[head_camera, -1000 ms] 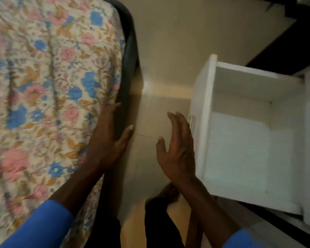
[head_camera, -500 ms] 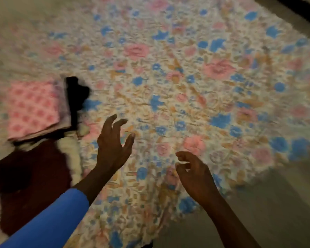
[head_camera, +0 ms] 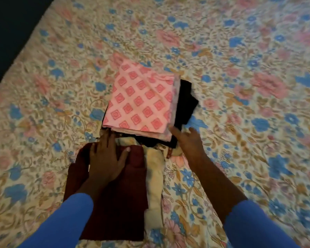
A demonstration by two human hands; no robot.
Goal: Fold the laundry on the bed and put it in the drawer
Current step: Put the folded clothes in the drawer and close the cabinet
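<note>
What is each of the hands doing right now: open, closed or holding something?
Left hand: open, flat on the maroon cloth.
Right hand: open, touching the pink cloth at its corner, gripping nothing.

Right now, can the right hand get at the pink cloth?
Probably yes: the right hand is at the near corner of the pink cloth, with nothing between them, and that cloth lies on top of the black cloth.

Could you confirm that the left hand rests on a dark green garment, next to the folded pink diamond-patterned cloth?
Not quite: the head view shows the left hand resting on a dark maroon garment, not a green one, next to the folded pink diamond-patterned cloth.
</note>
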